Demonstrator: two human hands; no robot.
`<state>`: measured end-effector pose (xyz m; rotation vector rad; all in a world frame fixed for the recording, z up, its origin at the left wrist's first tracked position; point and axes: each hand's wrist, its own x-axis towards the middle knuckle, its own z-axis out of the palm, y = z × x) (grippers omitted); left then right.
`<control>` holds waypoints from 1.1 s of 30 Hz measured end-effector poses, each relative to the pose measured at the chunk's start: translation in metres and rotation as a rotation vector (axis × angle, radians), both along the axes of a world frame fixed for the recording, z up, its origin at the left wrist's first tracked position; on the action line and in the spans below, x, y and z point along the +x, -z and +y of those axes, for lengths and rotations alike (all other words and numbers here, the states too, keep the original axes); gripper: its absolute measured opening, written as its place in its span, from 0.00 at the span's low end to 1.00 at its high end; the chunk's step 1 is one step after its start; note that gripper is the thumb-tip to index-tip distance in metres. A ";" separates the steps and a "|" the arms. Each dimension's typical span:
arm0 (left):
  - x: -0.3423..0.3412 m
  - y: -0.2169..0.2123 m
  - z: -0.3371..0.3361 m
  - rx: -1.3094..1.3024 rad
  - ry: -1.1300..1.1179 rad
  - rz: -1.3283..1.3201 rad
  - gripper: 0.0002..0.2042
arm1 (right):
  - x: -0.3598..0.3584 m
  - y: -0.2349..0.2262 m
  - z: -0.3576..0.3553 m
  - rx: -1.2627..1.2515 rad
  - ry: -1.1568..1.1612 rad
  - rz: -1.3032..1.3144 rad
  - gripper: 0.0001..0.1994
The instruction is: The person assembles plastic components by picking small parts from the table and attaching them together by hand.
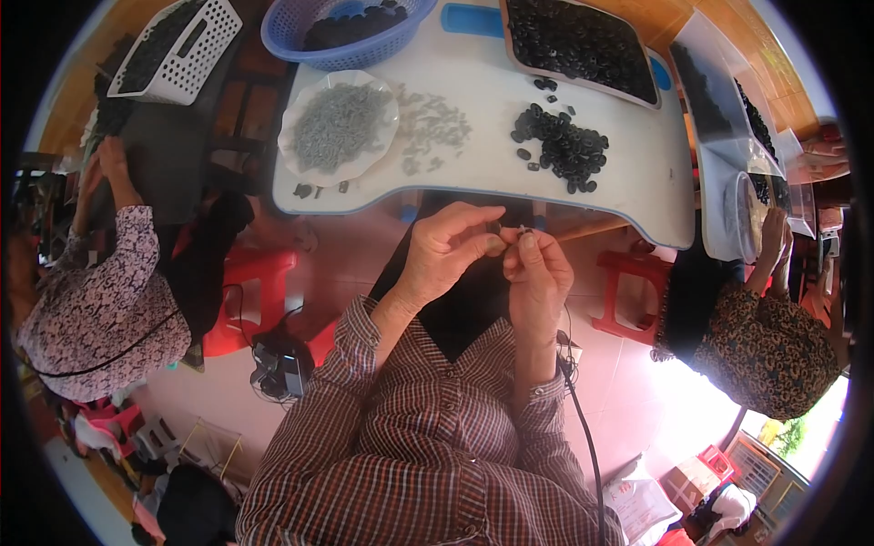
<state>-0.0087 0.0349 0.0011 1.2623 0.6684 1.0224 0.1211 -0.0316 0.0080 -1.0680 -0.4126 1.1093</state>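
Both my hands are raised in front of my chest, just off the table's near edge. My left hand (446,250) curls thumb and index finger toward each other around something small and dark that I cannot make out. Close beside it, my right hand (539,278) pinches a tiny dark-and-pale piece (523,230) between thumb and fingers. Beyond them on the white table (496,173) lies a heap of small black oval parts (569,150). To its left are scattered small clear pieces (432,132) and a white scalloped plate (390,146) heaped with more of them.
At the back stand a blue-purple basket (360,55) and a tray (605,89) of black parts. A person in a floral top (109,300) works at left; another in a patterned top (765,355) works at right by clear bins (719,136). Red stools (633,291) flank me. A cable (583,419) hangs beside my right arm.
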 end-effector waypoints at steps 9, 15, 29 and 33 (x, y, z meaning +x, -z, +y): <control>-0.013 0.011 0.003 -0.524 0.217 -0.380 0.16 | -0.002 -0.010 -0.005 0.032 -0.068 -0.064 0.07; -0.014 0.011 0.003 -0.581 0.291 -0.526 0.17 | -0.006 -0.017 -0.008 0.005 -0.107 -0.175 0.07; -0.016 0.005 0.005 -0.350 0.221 -0.207 0.17 | -0.006 -0.016 -0.006 -0.120 -0.171 -0.281 0.09; -0.016 0.000 0.004 -0.336 0.212 -0.178 0.16 | -0.006 -0.015 -0.006 -0.108 -0.188 -0.285 0.09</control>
